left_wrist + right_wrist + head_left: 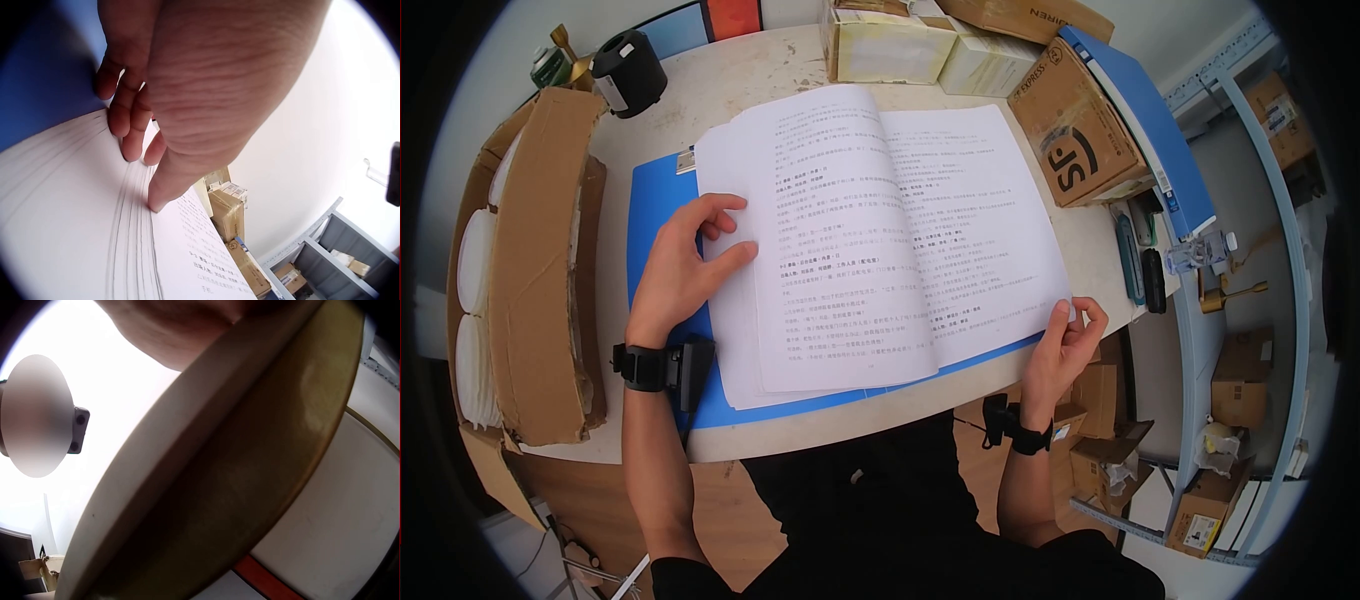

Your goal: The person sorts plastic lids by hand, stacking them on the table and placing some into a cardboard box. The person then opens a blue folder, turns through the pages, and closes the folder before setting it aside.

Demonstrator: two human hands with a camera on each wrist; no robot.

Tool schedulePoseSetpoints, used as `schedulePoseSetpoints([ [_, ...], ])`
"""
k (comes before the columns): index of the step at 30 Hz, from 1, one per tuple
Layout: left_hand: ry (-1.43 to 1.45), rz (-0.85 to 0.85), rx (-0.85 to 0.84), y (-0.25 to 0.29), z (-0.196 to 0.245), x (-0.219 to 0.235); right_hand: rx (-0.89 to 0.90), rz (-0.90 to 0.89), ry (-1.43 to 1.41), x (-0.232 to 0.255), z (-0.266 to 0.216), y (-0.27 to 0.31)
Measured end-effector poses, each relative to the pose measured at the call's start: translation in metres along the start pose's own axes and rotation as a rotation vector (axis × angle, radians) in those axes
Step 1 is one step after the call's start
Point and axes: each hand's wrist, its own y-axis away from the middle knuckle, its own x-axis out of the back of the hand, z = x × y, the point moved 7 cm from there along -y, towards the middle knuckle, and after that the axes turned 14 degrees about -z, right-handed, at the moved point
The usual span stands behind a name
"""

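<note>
A thick stack of printed pages (830,240) lies spread on a blue folder (650,215), its left part curving up. At the left page edges is my left hand (685,260), fingers bent loosely and thumb reaching over the sheets. The left wrist view shows the fingertips and thumb of this hand (206,81) touching the layered page edges (134,237). My right hand (1060,350) pinches the lower right corner of the right page (980,220) between thumb and index finger. In the right wrist view only part of that hand (181,331) shows above the table edge (144,444).
On the left stands a torn cardboard box (545,270) holding white round items, with a black cylinder (628,75) behind. Boxes (890,45), a brown carton (1080,125) and a blue binder (1145,130) stand at the back and right. Shelving (1190,350) is beyond.
</note>
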Motion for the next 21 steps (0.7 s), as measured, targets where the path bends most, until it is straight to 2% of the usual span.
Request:
schedulePoseSetpoints([
  [10, -0.035, -0.012, -0.024, -0.0012, -0.0059, -0.0014, 0.017, 0.017, 0.043, -0.0006, 0.0008, -0.0001],
  [12, -0.034, -0.014, -0.025, -0.0012, -0.0062, -0.0011, -0.009, 0.021, 0.107, 0.0005, -0.0011, 0.0006],
  [16, -0.033, -0.012, -0.025, -0.0013, -0.0055, -0.0014, -0.068, 0.021, 0.055, 0.0015, 0.0024, 0.0019],
  [21, -0.031, -0.005, -0.011, -0.0004, -0.0018, -0.0006, 0.052, 0.068, 0.062, 0.0014, -0.0055, 0.0022],
])
